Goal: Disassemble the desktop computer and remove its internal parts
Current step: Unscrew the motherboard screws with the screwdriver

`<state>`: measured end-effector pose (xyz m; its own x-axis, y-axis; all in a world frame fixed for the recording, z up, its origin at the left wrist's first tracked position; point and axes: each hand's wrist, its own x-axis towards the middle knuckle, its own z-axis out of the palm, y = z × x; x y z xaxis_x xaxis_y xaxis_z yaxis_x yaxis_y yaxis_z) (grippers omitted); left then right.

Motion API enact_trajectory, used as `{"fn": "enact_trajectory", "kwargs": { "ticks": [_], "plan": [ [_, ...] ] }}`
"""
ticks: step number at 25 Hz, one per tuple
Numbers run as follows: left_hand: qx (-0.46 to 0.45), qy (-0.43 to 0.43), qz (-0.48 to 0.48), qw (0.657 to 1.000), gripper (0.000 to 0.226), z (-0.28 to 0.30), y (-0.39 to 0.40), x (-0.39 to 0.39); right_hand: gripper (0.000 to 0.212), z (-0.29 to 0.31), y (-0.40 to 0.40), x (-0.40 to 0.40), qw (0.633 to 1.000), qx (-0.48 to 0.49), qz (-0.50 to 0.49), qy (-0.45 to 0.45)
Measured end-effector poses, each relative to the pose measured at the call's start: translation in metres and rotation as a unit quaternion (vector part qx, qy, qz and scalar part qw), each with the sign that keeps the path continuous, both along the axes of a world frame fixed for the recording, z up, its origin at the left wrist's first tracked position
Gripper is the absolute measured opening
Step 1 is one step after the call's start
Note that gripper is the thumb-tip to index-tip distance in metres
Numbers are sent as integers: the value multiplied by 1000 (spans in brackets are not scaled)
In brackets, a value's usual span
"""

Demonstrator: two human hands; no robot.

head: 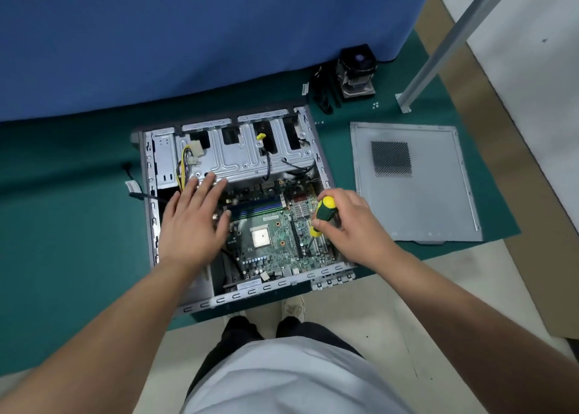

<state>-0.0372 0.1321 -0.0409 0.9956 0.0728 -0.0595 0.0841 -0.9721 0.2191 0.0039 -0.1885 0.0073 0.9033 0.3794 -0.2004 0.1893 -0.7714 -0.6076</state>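
step: we're unscrewing the motherboard (269,241) | right hand (351,225) gripping screwdriver (321,216), left hand (194,222) flat, empty | next: probably lift the board

1. One open computer case (147,163) under both hands.
2. One screwdriver (322,214), in the right hand (354,225).
3. One side panel (413,181), right of it.
4. One cooler fan (357,72), beyond.

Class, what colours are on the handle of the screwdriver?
Yellow and dark green on the screwdriver handle, shown in the head view.
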Motion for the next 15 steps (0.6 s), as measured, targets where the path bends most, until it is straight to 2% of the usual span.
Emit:
{"fn": "enact_trajectory", "kwargs": {
  "ticks": [4,15],
  "plan": [
    [5,-6,4,1000,63,-3,0,0,43,-18,-11,-12,999,-28,36,-9],
    [-6,-23,13,1000,64,-8,3,1,40,-33,-11,-23,1000,4,24,-18]
  ]
}}
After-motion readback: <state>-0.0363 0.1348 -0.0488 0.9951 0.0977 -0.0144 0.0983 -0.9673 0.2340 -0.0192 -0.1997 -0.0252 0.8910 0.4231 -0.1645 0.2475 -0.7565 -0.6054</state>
